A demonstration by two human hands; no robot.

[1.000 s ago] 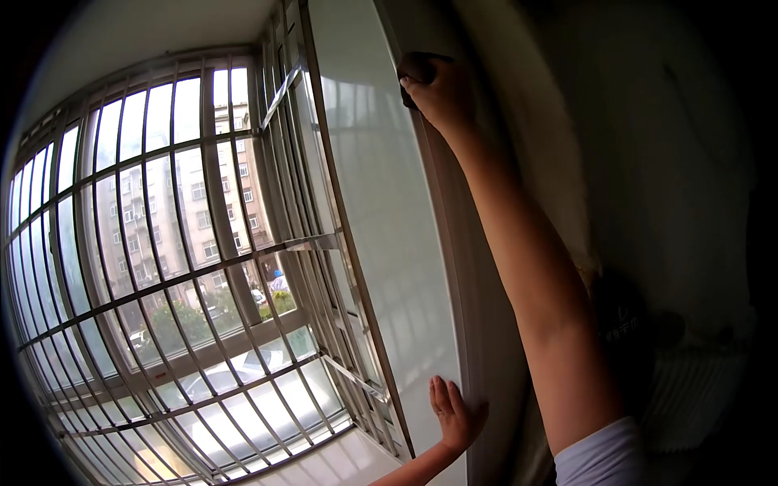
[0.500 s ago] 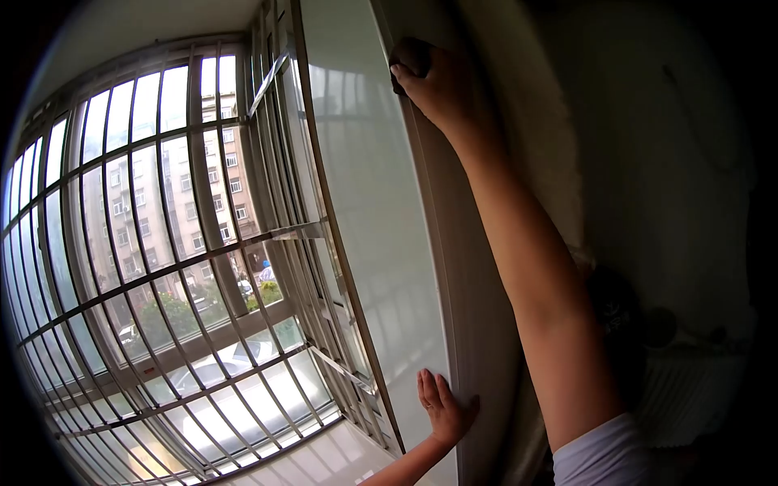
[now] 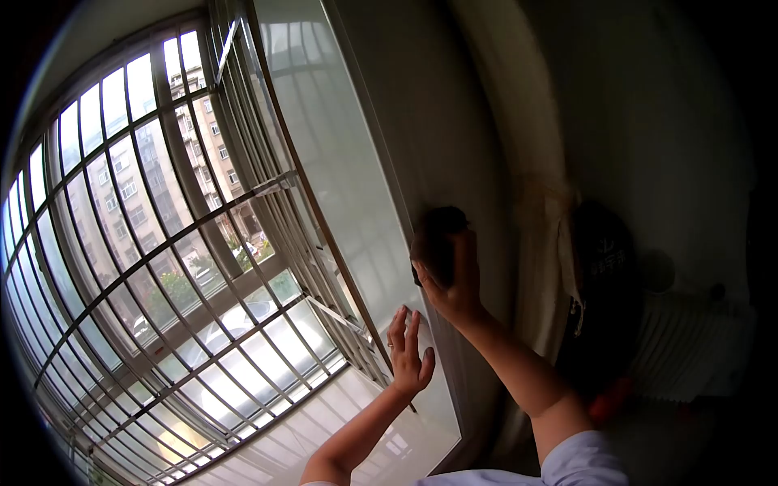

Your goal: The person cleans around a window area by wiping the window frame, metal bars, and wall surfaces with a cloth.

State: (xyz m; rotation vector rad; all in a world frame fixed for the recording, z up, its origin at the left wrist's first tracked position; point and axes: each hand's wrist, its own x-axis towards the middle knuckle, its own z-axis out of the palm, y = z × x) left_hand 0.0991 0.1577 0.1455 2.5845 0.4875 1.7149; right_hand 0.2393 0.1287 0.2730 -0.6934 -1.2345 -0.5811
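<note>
My right hand (image 3: pixel 455 279) is closed round a dark cloth (image 3: pixel 438 243), bunched up and too dim to see in detail. It is pressed to the edge of the dark frame (image 3: pixel 389 121) beside a pale glossy panel (image 3: pixel 340 162). Lower and to the left, my left hand (image 3: pixel 411 356) rests by the lower part of this panel, fingers stretched upward and thumb apart, holding nothing. A ring shows on one of its fingers.
Metal window bars (image 3: pixel 170 235) fill the left side, with buildings and a car outside. A pale sill (image 3: pixel 381 437) runs below. On the right, in shadow, are a curtain (image 3: pixel 543 235), a dark bag (image 3: pixel 604 275) and a radiator (image 3: pixel 681 348).
My right hand has come down along the frame with the dark cloth. My left hand has shifted slightly up and left in view, and the camera view has turned.
</note>
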